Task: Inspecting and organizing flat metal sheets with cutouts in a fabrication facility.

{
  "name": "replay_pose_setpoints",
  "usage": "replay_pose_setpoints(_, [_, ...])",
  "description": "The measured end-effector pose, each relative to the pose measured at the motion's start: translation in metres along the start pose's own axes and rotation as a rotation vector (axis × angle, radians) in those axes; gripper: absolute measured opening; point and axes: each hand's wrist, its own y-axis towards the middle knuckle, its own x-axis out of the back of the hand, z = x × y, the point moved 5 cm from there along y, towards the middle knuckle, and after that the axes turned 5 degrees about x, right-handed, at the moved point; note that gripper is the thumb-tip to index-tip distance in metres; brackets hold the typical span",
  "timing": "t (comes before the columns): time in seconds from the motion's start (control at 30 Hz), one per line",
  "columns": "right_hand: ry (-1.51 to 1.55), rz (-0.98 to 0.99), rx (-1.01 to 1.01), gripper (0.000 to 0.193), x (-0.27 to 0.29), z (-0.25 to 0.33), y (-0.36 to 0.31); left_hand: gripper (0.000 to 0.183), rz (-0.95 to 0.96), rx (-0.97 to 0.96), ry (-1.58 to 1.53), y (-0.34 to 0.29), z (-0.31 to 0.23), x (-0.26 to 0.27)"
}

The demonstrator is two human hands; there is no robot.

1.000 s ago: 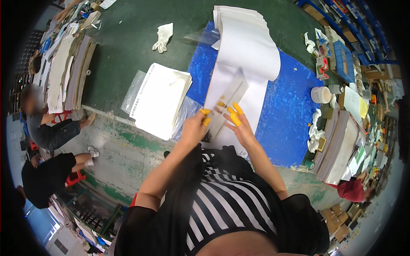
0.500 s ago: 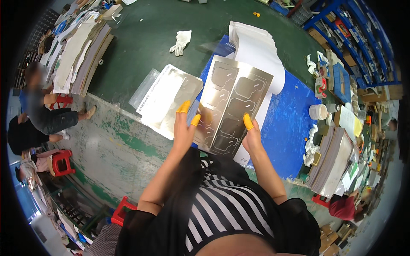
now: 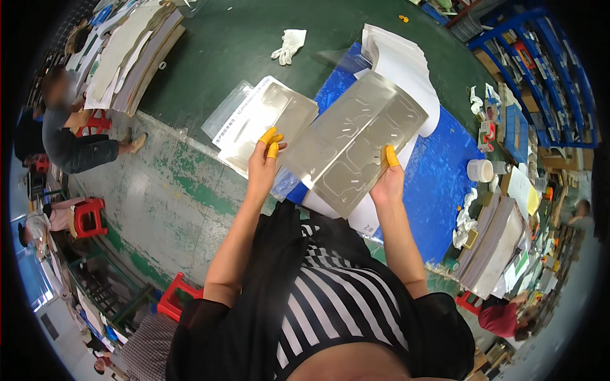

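The person's right hand grips a thin metal plate by its right edge, the yellow-capped thumb pressed on top and the other fingers out of sight beneath. The plate spreads leftward and forward from that thumb, tilted, with shallow outlines across its face. The left hand is just beside the plate's left edge, its yellow-capped fingers slightly parted with nothing seen between them; whether they touch the plate, one cannot tell. Just beyond the left fingertips lies another metal plate on a white sheet. Past the right thumb, white paper curls over a blue mat; a white glove lies well forward of the left fingers.
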Motion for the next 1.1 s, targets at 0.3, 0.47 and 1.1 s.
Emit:
replay_pose_setpoints(0.3, [0.332,0.025,-0.075,0.026,-0.01,-0.054,-0.001,0.046,0.247,-0.282,0.374,-0.05,-0.015,-0.068])
replay_pose_setpoints(0.47, [0.078,0.177,-0.277,0.026,-0.023,-0.1,-0.028,0.031,0.037,0.288,-0.457,-0.033,0.008,-0.053])
replay_pose_setpoints(1.1, [-0.838,0.119,0.283,0.023,-0.021,-0.049,0.034,0.026,0.168,0.412,-0.453,0.014,0.031,0.026])
